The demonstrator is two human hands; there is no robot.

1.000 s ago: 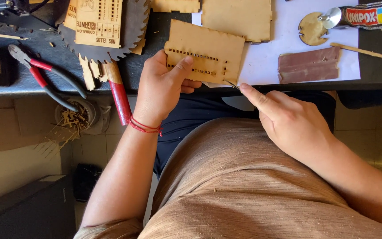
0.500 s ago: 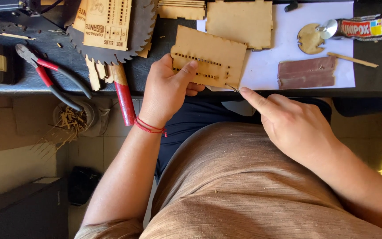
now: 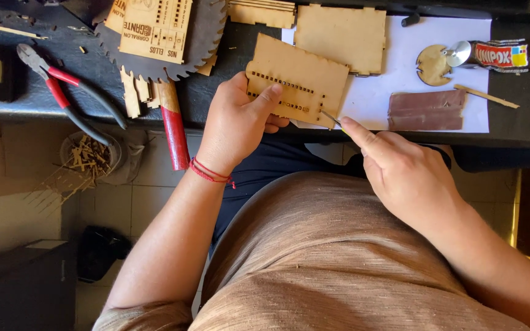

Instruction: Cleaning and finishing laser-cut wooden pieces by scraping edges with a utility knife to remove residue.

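- The left hand [image 3: 237,125] grips a slotted wooden panel [image 3: 299,79], thumb on top, at the table [image 3: 522,116] edge.
- The right hand [image 3: 409,178] pinches a thin blade [image 3: 331,117] against the panel's lower corner.
- White paper [image 3: 375,98] lies beneath; red pliers [image 3: 62,89] and a saw blade [image 3: 207,37] sit to the left.

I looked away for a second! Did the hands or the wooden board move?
Hardly. The left hand keeps gripping the slotted wooden board at the table edge. The right hand has crept slightly up, its thin tool still at the board's lower right edge. Pliers, saw blade and glue tube stayed put.
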